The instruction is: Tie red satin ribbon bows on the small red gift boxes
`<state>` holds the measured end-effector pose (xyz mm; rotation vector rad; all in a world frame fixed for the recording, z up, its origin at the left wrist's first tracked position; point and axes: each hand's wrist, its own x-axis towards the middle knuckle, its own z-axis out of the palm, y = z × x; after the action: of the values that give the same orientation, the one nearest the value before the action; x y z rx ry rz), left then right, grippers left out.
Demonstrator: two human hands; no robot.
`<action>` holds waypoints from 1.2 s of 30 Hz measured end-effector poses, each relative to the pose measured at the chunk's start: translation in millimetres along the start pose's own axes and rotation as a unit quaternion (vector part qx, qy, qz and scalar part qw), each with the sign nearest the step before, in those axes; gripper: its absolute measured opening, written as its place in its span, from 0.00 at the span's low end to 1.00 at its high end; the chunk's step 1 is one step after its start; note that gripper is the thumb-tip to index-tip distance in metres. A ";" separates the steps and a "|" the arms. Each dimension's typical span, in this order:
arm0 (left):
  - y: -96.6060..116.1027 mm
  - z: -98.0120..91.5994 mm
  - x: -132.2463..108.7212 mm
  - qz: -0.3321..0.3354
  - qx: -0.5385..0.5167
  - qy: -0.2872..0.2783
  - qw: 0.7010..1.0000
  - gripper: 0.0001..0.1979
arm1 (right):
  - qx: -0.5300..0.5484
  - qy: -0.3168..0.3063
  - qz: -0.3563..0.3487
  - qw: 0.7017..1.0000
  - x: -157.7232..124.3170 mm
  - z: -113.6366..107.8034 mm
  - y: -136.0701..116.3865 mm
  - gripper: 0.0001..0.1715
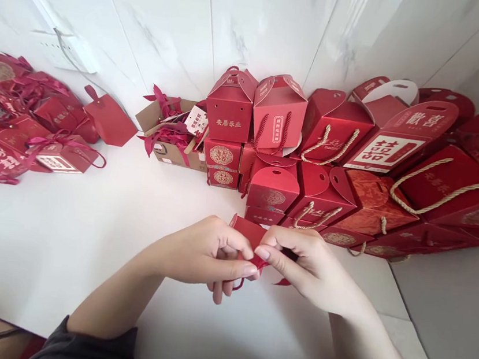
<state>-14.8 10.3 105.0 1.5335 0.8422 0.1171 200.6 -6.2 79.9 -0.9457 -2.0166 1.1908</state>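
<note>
A small red paper gift box [249,231] is held up over the white table, partly covered by my fingers. My left hand [207,251] is closed around it, thumb and index finger pressed near its top. My right hand [310,264] pinches a red ribbon at the same spot, thumb against index finger. One ribbon end [282,281] pokes out below my right hand, and a thin red loop [238,286] hangs under my left thumb. How the ribbon runs between my fingertips is hidden.
Stacked red gift boxes [336,133] with rope handles line the wall to the right. An open cardboard box [181,156] of ribbons and tags stands behind my left hand. Several small ribboned boxes [61,117] are heaped at the left, below a wall socket [65,52] with a cable.
</note>
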 end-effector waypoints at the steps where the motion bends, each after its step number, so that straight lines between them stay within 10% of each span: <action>1: 0.7 -0.6 -0.4 -0.007 -0.005 -0.004 1.000 0.06 | 0.000 -0.004 -0.003 1.000 -0.1 -0.3 0.0 0.16; 20: -0.4 -0.6 7.2 0.012 -0.015 0.087 0.996 0.09 | 0.054 0.015 0.010 0.998 -1.1 -1.5 -0.8 0.16; 31: -0.1 -10.4 9.5 0.006 -0.112 -0.003 0.994 0.10 | 0.137 0.061 0.024 0.988 5.0 -4.9 9.7 0.19; 36: -3.7 -17.2 9.4 0.028 -0.173 -0.075 0.982 0.08 | 0.142 0.046 -0.096 0.984 6.2 -13.5 19.0 0.17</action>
<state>-18.9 29.4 100.9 1.2224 0.6210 0.1768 212.8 11.6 69.3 -0.6394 -1.7629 1.2616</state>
